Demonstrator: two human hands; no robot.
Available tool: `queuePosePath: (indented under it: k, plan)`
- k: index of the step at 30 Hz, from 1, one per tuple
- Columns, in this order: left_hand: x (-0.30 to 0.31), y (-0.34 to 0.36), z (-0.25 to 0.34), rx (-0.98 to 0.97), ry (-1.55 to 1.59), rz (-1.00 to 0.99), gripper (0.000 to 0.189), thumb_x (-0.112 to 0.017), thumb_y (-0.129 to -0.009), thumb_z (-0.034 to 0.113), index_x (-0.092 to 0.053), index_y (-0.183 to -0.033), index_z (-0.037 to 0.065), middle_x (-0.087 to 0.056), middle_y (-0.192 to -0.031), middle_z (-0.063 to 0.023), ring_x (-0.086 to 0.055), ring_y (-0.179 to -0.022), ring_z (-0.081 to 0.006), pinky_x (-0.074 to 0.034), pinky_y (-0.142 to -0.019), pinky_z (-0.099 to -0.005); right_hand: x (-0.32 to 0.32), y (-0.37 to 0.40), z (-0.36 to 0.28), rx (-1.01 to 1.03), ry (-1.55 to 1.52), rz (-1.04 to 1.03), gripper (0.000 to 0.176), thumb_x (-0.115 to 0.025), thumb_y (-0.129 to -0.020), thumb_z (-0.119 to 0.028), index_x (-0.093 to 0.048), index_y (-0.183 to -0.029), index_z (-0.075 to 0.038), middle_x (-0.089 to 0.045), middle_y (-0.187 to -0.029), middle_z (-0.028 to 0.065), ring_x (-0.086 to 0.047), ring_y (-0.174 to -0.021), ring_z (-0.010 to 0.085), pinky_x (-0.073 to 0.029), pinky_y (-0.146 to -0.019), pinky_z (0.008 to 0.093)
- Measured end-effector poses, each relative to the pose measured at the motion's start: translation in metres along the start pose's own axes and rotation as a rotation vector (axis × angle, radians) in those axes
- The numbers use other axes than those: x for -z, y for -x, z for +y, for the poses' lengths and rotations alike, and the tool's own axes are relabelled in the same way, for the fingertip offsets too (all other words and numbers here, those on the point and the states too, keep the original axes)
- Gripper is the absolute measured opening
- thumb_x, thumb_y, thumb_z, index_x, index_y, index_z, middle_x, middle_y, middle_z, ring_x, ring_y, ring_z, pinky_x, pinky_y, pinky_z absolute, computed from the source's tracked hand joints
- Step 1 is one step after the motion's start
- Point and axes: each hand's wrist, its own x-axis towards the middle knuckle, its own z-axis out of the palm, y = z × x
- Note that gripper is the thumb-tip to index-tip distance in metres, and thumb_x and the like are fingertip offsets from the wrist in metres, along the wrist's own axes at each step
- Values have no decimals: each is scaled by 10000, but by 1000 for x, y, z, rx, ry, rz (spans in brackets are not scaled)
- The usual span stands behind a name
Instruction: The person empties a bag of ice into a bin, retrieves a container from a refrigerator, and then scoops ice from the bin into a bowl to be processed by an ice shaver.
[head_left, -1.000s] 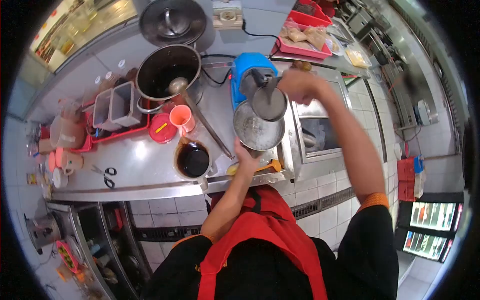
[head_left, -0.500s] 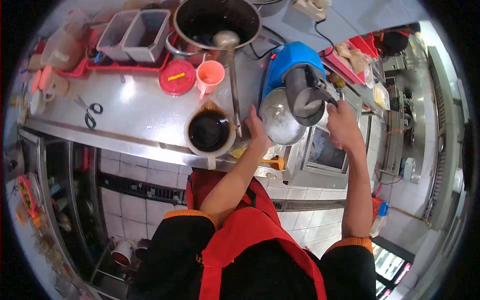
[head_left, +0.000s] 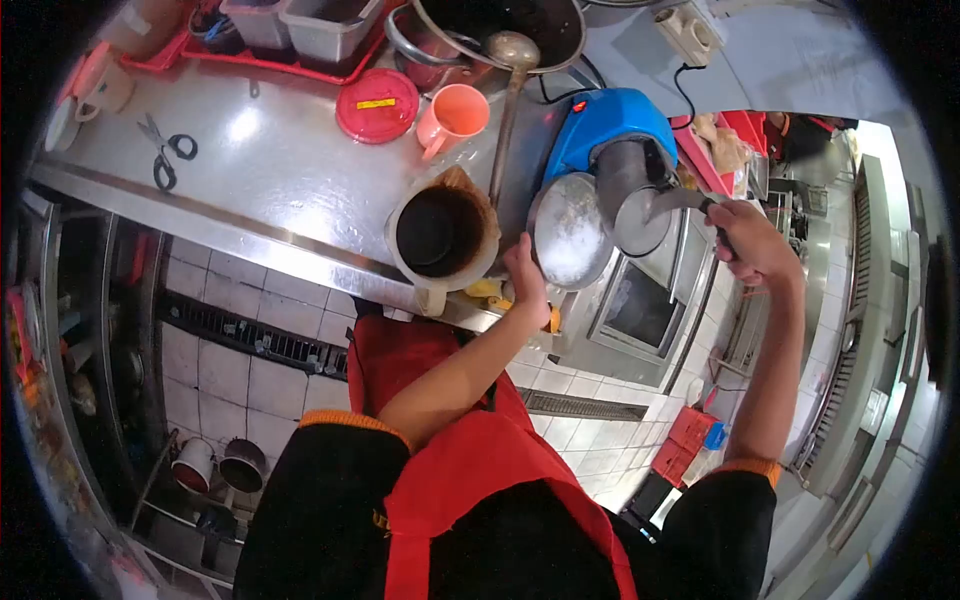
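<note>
A blue ice crusher with a grey metal chute stands at the right end of the steel counter. My right hand is closed round its dark lever handle, out to the right of the chute. Beneath and left of the chute is a round metal bowl holding white crushed ice. My left hand grips the bowl's near left side; part of its fingers is hidden. Left of that hand, a pale pitcher with dark contents and a brown-stained cloth strainer sits at the counter edge.
Behind the pitcher are a pink cup, a red lid, and a big pot with a ladle leaning out. Black scissors lie at the left. A grey-lidded unit stands below the bowl. Tiled floor runs under the counter.
My right hand and the lever have swung outward, away from the chute. My left hand stays on the bowl. The whole view has shifted and tilted.
</note>
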Motion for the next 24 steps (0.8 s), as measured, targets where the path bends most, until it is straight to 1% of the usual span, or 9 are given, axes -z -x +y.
queuePosePath:
  k: [3, 4, 5, 13, 17, 19, 21, 23, 24]
  plan:
    - [-5, 20, 7, 160, -1, -53, 678, -480, -788, 603, -291, -1278, 174, -377, -1277, -52, -379, -1174, -222, -272, -955, -464, -30, -18, 39, 480, 270, 273, 269, -388, -893, -324, -455, -917, -65, -419, -527, 39, -344, -315, 123, -255, -285, 278]
    - [-5, 18, 11, 173, -27, -108, 676, -491, -780, 605, -296, -1262, 173, -377, -1280, -48, -366, -1189, -220, -269, -948, -486, -49, -1, 11, 23, -101, 333, 265, -397, -893, -311, -451, -922, -54, -445, -531, 59, -361, -322, 127, -267, -290, 280]
    - [-7, 17, 14, 184, -28, -106, 676, -491, -780, 605, -296, -1262, 173, -377, -1280, -48, -366, -1189, -220, -269, -948, -486, -56, 11, 1, -21, -237, 325, 260, -400, -895, -301, -438, -906, -45, -446, -531, 64, -362, -315, 130, -268, -284, 281]
    - [-30, -7, 19, 100, -12, -56, 638, -518, -775, 576, -322, -1204, 147, -404, -1243, -56, -414, -1139, -215, -339, -909, -415, -92, 2, 23, 116, -458, 480, 219, -401, -905, -279, -441, -933, -65, -404, -505, 25, -347, -290, 110, -237, -247, 255]
    - [-11, -30, -7, 4, 145, -161, 593, -529, -776, 527, -338, -1189, 147, -413, -1215, -56, -441, -1090, -211, -367, -890, -389, -45, 14, 11, -11, -264, 197, 270, -375, -913, -304, -451, -982, -55, -409, -531, 20, -327, -295, 92, -225, -253, 251]
    - [-12, -11, -7, -57, -72, -25, 538, -523, -786, 476, -348, -1177, 151, -426, -1182, -56, -449, -1067, -207, -365, -895, -405, -7, 3, 9, -57, -237, 7, 320, -370, -903, -347, -452, -1014, -59, -399, -533, 22, -321, -302, 102, -225, -268, 266]
    - [-17, -11, -5, -74, -90, 26, 494, -555, -823, 370, -368, -1143, 44, -435, -1111, -102, -413, -1079, -206, -303, -947, -335, -14, 5, 7, -46, -171, 93, 336, -373, -898, -364, -460, -1004, -57, -405, -531, 27, -329, -303, 108, -229, -272, 269]
    - [-16, -28, -8, -97, -88, -32, 526, -551, -835, 400, -381, -1170, 31, -430, -1145, -109, -409, -1078, -208, -291, -950, -326, -43, -16, 45, 294, 7, 275, 330, -368, -901, -357, -466, -979, -52, -408, -527, 30, -342, -307, 115, -233, -273, 273]
    - [-19, -25, -5, -92, -82, -24, 526, -551, -835, 400, -381, -1170, 31, -430, -1145, -109, -409, -1078, -208, -291, -950, -326, -64, -14, 37, 119, -229, 371, 303, -369, -908, -330, -468, -973, -51, -410, -522, 30, -354, -312, 115, -237, -267, 269]
